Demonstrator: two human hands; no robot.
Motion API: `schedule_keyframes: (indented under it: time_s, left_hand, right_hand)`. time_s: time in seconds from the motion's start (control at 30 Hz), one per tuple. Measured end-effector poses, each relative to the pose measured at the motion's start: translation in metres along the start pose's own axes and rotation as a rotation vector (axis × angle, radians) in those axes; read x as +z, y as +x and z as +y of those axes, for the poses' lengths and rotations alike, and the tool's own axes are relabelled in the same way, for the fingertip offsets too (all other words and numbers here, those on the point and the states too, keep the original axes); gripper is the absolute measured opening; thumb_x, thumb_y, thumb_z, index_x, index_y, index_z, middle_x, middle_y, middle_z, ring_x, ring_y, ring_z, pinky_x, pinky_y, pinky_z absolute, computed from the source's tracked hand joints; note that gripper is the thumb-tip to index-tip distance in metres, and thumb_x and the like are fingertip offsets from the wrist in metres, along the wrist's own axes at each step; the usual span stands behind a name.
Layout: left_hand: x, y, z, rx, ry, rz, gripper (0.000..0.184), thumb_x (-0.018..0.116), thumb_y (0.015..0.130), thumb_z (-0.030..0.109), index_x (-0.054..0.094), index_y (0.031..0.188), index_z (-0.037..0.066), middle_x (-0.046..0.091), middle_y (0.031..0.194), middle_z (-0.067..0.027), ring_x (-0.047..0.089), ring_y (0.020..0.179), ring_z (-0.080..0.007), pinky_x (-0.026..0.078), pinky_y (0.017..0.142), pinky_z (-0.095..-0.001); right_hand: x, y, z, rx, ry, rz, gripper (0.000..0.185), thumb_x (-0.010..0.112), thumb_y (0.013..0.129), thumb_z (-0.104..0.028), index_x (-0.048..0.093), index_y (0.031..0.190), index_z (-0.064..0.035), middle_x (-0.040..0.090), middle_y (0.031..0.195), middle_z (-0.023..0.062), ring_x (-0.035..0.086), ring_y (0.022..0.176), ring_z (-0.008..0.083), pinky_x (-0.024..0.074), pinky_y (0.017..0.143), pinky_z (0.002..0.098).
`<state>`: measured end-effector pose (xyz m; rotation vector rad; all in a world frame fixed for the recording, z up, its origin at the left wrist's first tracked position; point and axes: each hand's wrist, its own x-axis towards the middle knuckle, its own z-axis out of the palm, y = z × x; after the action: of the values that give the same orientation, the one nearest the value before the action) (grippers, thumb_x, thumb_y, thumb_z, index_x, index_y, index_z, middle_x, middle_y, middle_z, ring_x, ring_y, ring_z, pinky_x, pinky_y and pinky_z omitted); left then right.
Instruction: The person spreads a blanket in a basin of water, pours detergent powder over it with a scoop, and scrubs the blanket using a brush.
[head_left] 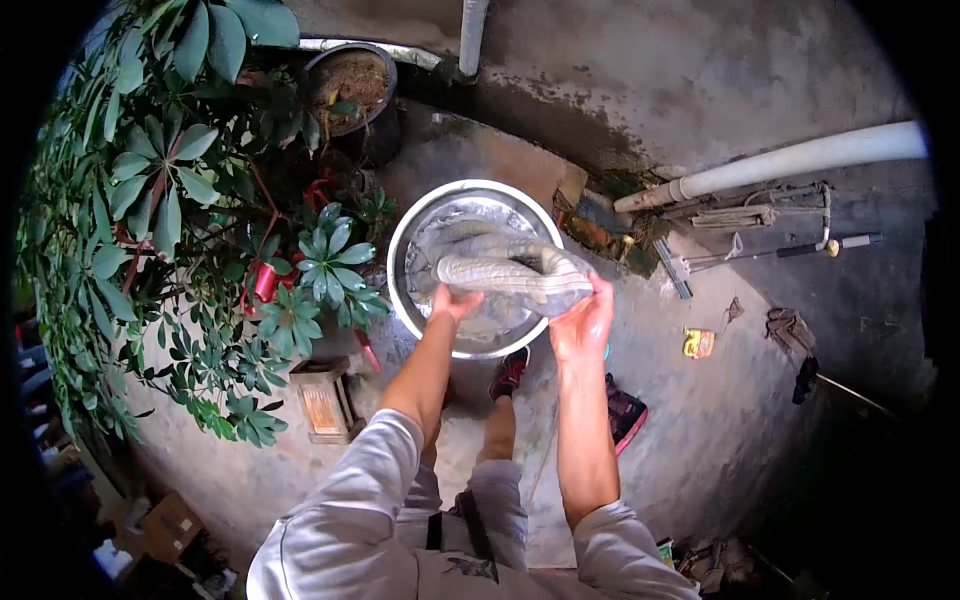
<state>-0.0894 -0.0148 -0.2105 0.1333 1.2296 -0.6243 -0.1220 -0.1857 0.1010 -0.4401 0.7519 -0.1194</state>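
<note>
Between my two hands stretches a wet grey garment (490,275) with a ribbed, lined band along its near edge, like a waistband; its exact kind is unclear. It is held over a round metal basin (405,300) with cloudy, sudsy water in it. My left hand (455,303) grips the near left part of the band, thumb pointing right. Around its right end my right hand (583,322) is closed, fingers upward. Part of the cloth hangs in a loop toward the far side of the basin, and some fingers are hidden behind it.
Leafy plants (180,200) crowd the left, with a plant pot (350,95) behind. A white pipe (800,160) runs along the wall at right. Sticks, a yellow packet (698,343), a wooden-framed object (325,400) and a dark-pink item (625,415) lie on the floor.
</note>
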Motion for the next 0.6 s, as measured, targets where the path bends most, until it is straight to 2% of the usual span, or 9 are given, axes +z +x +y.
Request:
schedule_keyframes:
  time_s: [0.07, 0.13, 0.3, 0.33, 0.4, 0.47, 0.5, 0.57, 0.6]
  left_hand:
    - [0.009, 0.001, 0.013, -0.03, 0.071, 0.0, 0.041, 0.049, 0.097, 0.031, 0.055, 0.124, 0.0, 0.054, 0.129, -0.0239, 0.055, 0.114, -0.0406, 0.046, 0.096, -0.0583]
    - [0.025, -0.018, 0.014, -0.141, -0.022, -0.105, 0.03, 0.046, 0.098, 0.02, 0.063, 0.114, 0.002, 0.066, 0.114, -0.0171, 0.064, 0.104, -0.0336, 0.052, 0.091, -0.0524]
    - [0.056, -0.087, 0.05, -0.031, 0.151, 0.06, 0.021, 0.052, 0.097, 0.015, 0.068, 0.105, 0.004, 0.071, 0.104, -0.0126, 0.07, 0.092, -0.0277, 0.06, 0.081, -0.0434]
    - [0.106, -0.103, 0.038, 0.021, 0.268, 0.081, 0.02, 0.053, 0.096, 0.014, 0.068, 0.104, 0.003, 0.071, 0.103, -0.0127, 0.07, 0.091, -0.0274, 0.06, 0.079, -0.0427]
    - [0.094, -0.152, 0.038, 0.056, 0.288, 0.024, 0.023, 0.052, 0.097, 0.017, 0.067, 0.103, 0.001, 0.07, 0.103, -0.0158, 0.07, 0.091, -0.0288, 0.06, 0.081, -0.0454]
    - [0.192, -0.163, 0.056, -0.026, 0.605, -0.237, 0.029, 0.044, 0.098, 0.015, 0.062, 0.112, -0.004, 0.066, 0.111, -0.0223, 0.066, 0.101, -0.0341, 0.054, 0.09, -0.0517]
    - [0.168, -0.166, 0.076, -0.055, 0.636, -0.236, 0.031, 0.043, 0.097, 0.014, 0.06, 0.114, -0.006, 0.064, 0.114, -0.0246, 0.064, 0.104, -0.0359, 0.052, 0.093, -0.052]
    - [0.241, -0.191, 0.07, -0.022, 0.843, -0.494, 0.035, 0.043, 0.096, 0.014, 0.055, 0.118, -0.01, 0.061, 0.118, -0.0277, 0.061, 0.11, -0.038, 0.046, 0.103, -0.0509]
    - [0.236, -0.197, 0.064, 0.033, 0.851, -0.433, 0.03, 0.044, 0.096, 0.016, 0.062, 0.109, -0.004, 0.066, 0.11, -0.0224, 0.064, 0.103, -0.0357, 0.049, 0.095, -0.0504]
  right_hand:
    - [0.012, -0.014, -0.005, -0.001, -0.008, -0.063, 0.044, 0.053, 0.089, -0.03, 0.054, 0.119, 0.0008, 0.064, 0.117, 0.0129, 0.059, 0.111, 0.0263, 0.042, 0.1, 0.0442]
    - [0.017, -0.025, -0.015, -0.036, -0.014, -0.078, 0.045, 0.051, 0.089, -0.03, 0.053, 0.122, 0.0017, 0.062, 0.12, 0.0144, 0.057, 0.114, 0.0271, 0.0409, 0.102, 0.0433]
    - [0.049, -0.051, -0.021, -0.05, 0.027, -0.142, 0.038, 0.048, 0.092, -0.027, 0.055, 0.119, -0.0011, 0.063, 0.117, 0.0131, 0.058, 0.113, 0.0258, 0.0426, 0.101, 0.0392]
    - [0.063, -0.051, -0.042, -0.101, 0.018, -0.184, 0.038, 0.048, 0.092, -0.027, 0.055, 0.119, -0.0011, 0.063, 0.117, 0.0131, 0.058, 0.113, 0.0258, 0.0426, 0.101, 0.0392]
    - [0.069, -0.074, -0.033, -0.067, 0.099, -0.12, 0.033, 0.047, 0.092, -0.026, 0.057, 0.114, -0.0029, 0.064, 0.112, 0.0113, 0.059, 0.109, 0.0242, 0.0436, 0.099, 0.039]
    - [0.118, -0.095, -0.061, -0.148, 0.077, -0.227, 0.029, 0.047, 0.092, -0.025, 0.057, 0.109, -0.0042, 0.064, 0.109, 0.0099, 0.06, 0.107, 0.0233, 0.044, 0.098, 0.0395]
    - [0.119, -0.117, -0.051, -0.098, 0.101, -0.196, 0.033, 0.047, 0.091, -0.026, 0.058, 0.11, -0.0015, 0.065, 0.111, 0.0134, 0.06, 0.108, 0.0272, 0.0434, 0.099, 0.0422]
    - [0.143, -0.128, -0.067, -0.165, 0.077, -0.332, 0.037, 0.048, 0.091, -0.028, 0.058, 0.112, 0.0006, 0.064, 0.116, 0.0162, 0.06, 0.111, 0.0306, 0.0426, 0.102, 0.0452]
    - [0.149, -0.138, -0.068, -0.159, 0.077, -0.324, 0.037, 0.048, 0.091, -0.028, 0.058, 0.112, 0.0006, 0.064, 0.116, 0.0162, 0.06, 0.111, 0.0306, 0.0426, 0.102, 0.0452]
